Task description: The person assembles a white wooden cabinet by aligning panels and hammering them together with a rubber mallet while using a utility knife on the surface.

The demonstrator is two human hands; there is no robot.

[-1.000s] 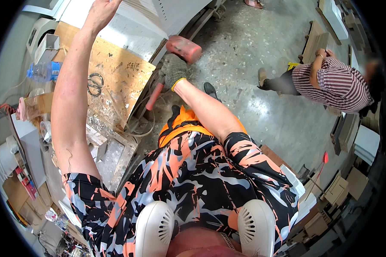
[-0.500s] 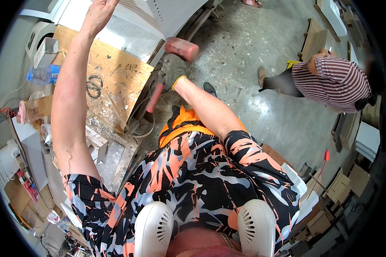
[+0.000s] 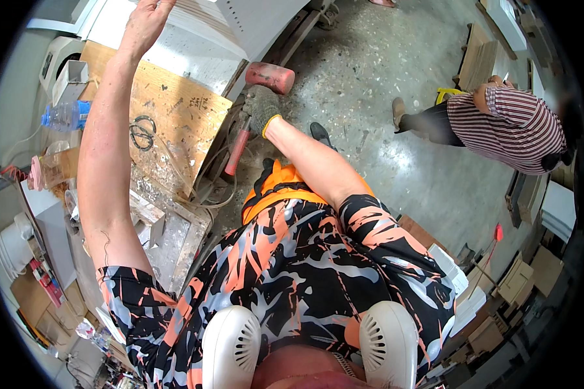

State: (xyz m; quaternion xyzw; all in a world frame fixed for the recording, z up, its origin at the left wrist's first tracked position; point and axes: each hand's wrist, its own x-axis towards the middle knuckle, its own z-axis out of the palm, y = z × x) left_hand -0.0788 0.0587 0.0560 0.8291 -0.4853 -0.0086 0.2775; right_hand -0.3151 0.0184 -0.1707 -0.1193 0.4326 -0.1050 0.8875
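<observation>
My right hand [image 3: 261, 109], in a grey knit glove with a yellow cuff, is closed round the handle of a mallet [image 3: 271, 78]. The mallet's worn red head shows beyond the glove, and its red grip sticks out toward me. It hangs off the right edge of the workbench, beside a white slatted piece [image 3: 256, 26] with a row of small holes. Bare, my left hand [image 3: 146, 27] reaches to the top edge of the picture, next to that piece's left end. Its fingertips are cut off there, so its hold cannot be made out.
A wooden board [image 3: 169, 97] with a coiled black cord [image 3: 143, 131] covers the bench. Left of my arm stand a clear bottle [image 3: 65, 115] and a pink-lidded jar [image 3: 52, 168]. A person in a striped shirt [image 3: 509, 126] stands right, near stacked boards [image 3: 477, 55].
The mallet has shifted slightly left, and its blur has gone. My left hand has barely moved. The person at the right has shifted a little.
</observation>
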